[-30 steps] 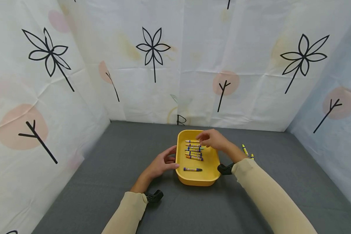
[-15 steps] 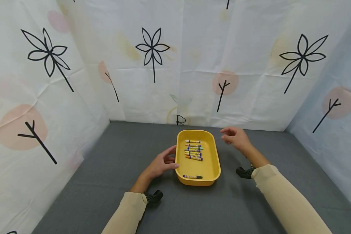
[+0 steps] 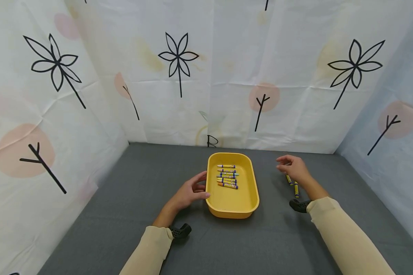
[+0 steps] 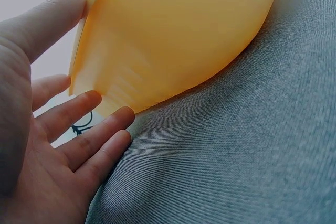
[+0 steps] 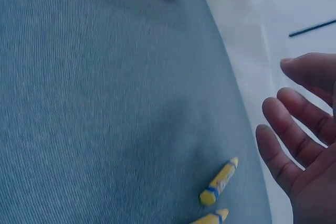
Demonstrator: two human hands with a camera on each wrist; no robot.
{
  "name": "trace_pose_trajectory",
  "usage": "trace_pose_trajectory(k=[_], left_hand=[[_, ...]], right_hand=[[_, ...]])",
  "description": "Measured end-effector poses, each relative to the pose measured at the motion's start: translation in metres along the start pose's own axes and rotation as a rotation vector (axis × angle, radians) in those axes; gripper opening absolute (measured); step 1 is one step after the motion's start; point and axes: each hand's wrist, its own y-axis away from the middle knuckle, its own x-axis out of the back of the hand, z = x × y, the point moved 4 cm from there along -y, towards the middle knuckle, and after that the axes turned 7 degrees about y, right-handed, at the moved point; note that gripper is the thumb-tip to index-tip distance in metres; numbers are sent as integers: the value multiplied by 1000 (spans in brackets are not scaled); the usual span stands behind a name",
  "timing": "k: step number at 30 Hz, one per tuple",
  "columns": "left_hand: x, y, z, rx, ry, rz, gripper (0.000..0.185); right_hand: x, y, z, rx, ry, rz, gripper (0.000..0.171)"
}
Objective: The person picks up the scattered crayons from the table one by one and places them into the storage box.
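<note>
A yellow plastic bin (image 3: 234, 202) stands mid-table, with several wrapped crayons (image 3: 227, 177) lying in a row across its far half. My left hand (image 3: 189, 193) rests against the bin's left side, thumb at the rim and relaxed fingers along the outer wall (image 4: 173, 51). To the right of the bin, my right hand (image 3: 294, 168) hovers with loosely bent fingers and nothing in them. Below it two yellow crayons lie on the table: one nearer crayon (image 3: 296, 190) and one farther crayon (image 3: 289, 180), partly covered by the hand in the head view.
Dark grey cloth covers the table (image 3: 151, 172). White fabric walls (image 3: 227, 76) printed with plants enclose it at the back and both sides. Each wrist wears a black camera, such as the right one (image 3: 299, 206).
My right hand has moved out of the bin and rightward over the loose crayons. A dark-tipped crayon rolled to the bin's near end and is out of sight now. My left hand stays put.
</note>
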Motion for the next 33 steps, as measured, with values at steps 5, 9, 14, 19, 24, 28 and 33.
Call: trace_pose_trajectory(k=[5,9,14,19,24,28,33], left_hand=[[0,0,-1,-5,9,0,79],[0,-1,-1,-1,16,-1,81],[0,0,-1,1,21,-3,80],[0,0,-2,-3,24,-2,80],[0,0,-3,-1,23,-9,83],[0,0,-3,-1,21,-6,81],[0,0,-2,-7,24,-2,78]], right_hand=[[1,0,11,-54,93,-26,32],[1,0,20,-75,140,-37,32],[0,0,27,-98,176,-42,32],[-3,1,33,-119,195,-60,34],[-4,2,42,-130,223,-70,34],[-4,2,49,-153,261,-66,34],[-4,2,54,-196,284,-72,35]])
